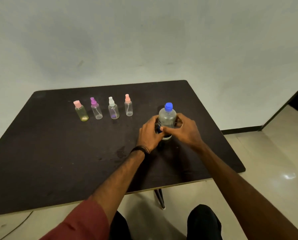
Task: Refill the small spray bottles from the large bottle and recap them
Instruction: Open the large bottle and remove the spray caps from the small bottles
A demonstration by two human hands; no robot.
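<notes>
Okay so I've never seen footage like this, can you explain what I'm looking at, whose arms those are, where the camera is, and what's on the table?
There is no machine here. The single picture comes from a wide-angle camera worn on a person's head, looking forward and down, so the two arms reaching in from the bottom are the wearer's own.

Both hands are wrapped around a large clear bottle with a blue cap, standing upright on a dark table. The left hand has a dark band at the wrist; the right hand grips from the other side. The cap is on.

Farther back stand four small spray bottles in a row, all capped: one with a pink top and yellowish body, one with a purple top, one with a white top, and one with a pink top. A few wet-looking marks show near the left wrist.
</notes>
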